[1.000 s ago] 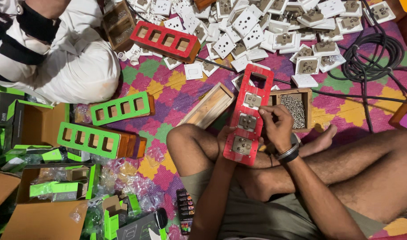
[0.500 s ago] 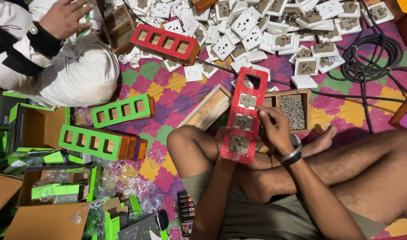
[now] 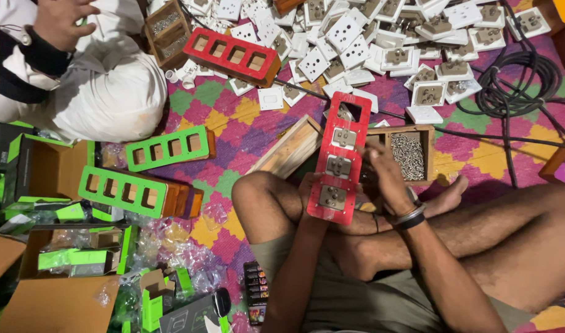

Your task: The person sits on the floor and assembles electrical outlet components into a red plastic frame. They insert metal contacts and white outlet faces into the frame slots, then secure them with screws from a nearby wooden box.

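Red switch panel between both hands

A long red switch-panel frame stands nearly upright over the crossed legs, tilted slightly right. Three of its square openings hold grey sockets seen from behind; the top opening is empty.

The left hand sits mostly behind the red socket plate, only fingers curling round its edge. The right hand is blurred, its fingertips unclear. The co-worker's hand is cut off by the top edge.
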